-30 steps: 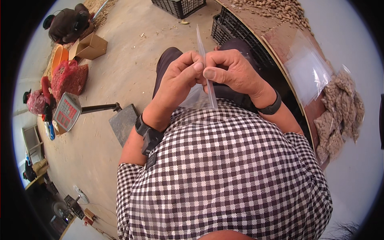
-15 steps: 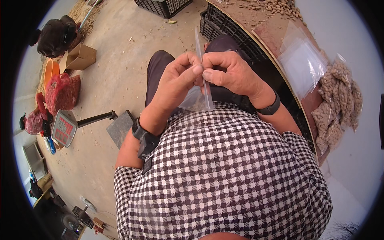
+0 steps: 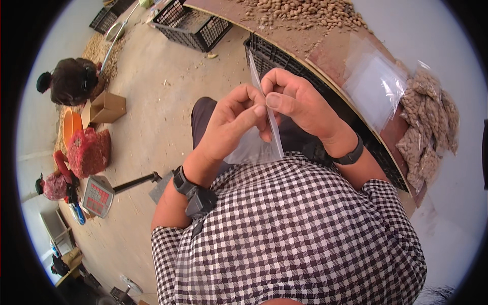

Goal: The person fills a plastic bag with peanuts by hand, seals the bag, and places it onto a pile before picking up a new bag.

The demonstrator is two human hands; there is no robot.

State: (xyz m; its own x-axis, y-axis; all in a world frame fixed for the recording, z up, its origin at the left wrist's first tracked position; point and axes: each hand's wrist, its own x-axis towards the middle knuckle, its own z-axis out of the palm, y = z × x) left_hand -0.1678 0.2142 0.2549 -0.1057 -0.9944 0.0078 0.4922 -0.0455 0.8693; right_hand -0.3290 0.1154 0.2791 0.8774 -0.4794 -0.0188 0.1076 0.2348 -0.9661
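Note:
A clear plastic bag [image 3: 252, 147] hangs over my lap, its top edge turned up toward me as a thin slanting strip. My left hand [image 3: 236, 117] pinches this bag at the middle of its edge, between thumb and fingers. From the other side my right hand [image 3: 300, 101] grips the same edge, thumb and fingertips close to the left ones. No contents show in the part of the bag that I can see. On the table to my right lie a stack of flat clear bags [image 3: 376, 89] and several filled bags of peanuts [image 3: 429, 127].
Loose peanuts [image 3: 310, 14] are heaped on the table [image 3: 325, 51] ahead. Black crates [image 3: 195, 30] stand on the floor and under the table. To the left are a scale [image 3: 98, 196], a red mesh sack [image 3: 89, 150], a cardboard box [image 3: 108, 107] and a crouching person [image 3: 71, 84].
The view has shifted, bringing more of the floor crate into sight. Both hands still pinch the bag's edge, and they sit slightly lower in the picture.

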